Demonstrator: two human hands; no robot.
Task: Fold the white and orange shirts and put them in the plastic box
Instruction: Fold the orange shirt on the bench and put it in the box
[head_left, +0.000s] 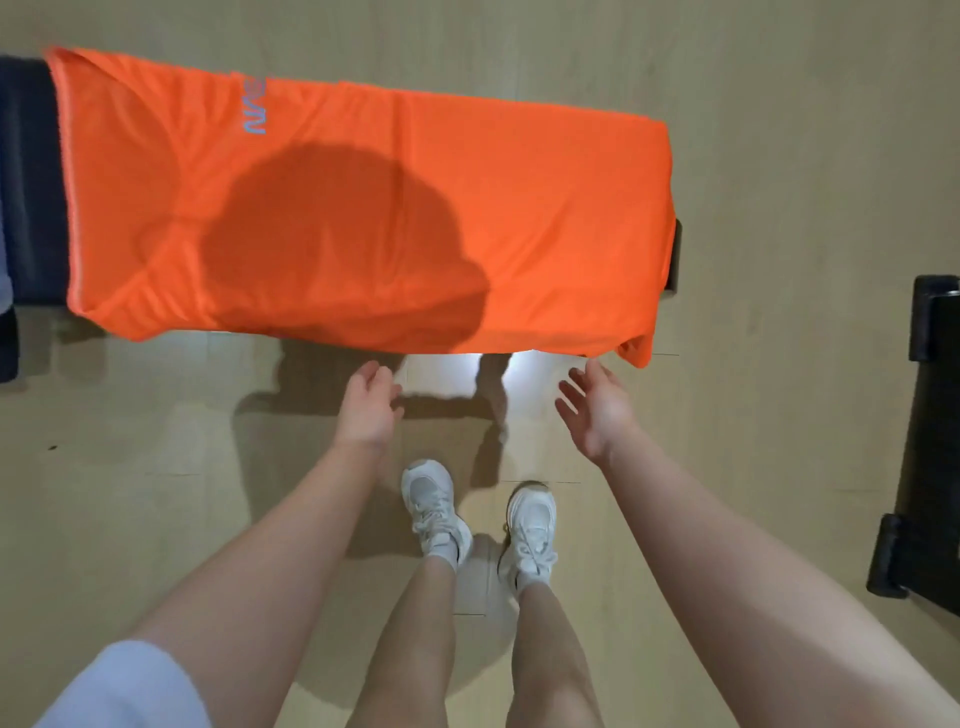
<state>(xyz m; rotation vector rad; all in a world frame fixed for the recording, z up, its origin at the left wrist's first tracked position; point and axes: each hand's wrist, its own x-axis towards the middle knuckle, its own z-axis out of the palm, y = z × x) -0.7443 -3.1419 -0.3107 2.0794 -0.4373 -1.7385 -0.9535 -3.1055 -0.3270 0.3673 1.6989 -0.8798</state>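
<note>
Where orange shirt (363, 208) drapes the bench — wood floor (779, 104) | hands (483, 410) spread, empty

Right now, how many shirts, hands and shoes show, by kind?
Orange shirt: 1
White shirt: 0 in view
Hands, left hand and right hand: 2, both open and empty
White shoes: 2
Total: 5

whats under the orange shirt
The orange shirt drapes over a dark raised surface, whose edges show at left and at right. The rest is covered. Both hands are open, off it.
</note>
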